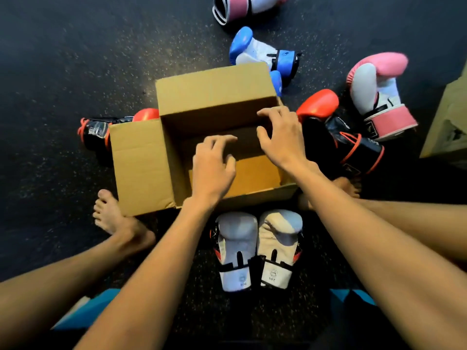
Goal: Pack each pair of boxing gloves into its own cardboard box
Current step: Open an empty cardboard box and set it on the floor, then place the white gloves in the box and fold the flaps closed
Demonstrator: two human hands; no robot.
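A red-and-black glove (pixel 101 130) is seen at the left, partly hidden behind the cardboard box (pixel 141 168), which is set open on the dark floor (pixel 63 72). The left hand (pixel 214 162) is held palm-down over the opening, fingers loosely curled, nothing grasped. A white pair (pixel 257 248) is laid just before the box. The right hand (pixel 280 135) is stretched to the right rim, fingers bent; whether cardboard is gripped cannot be told

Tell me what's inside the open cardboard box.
Only bare cardboard shows inside the cardboard box: its walls and bottom, no gloves. The left hand and right hand over the opening cover part of the interior, so that part cannot be checked.
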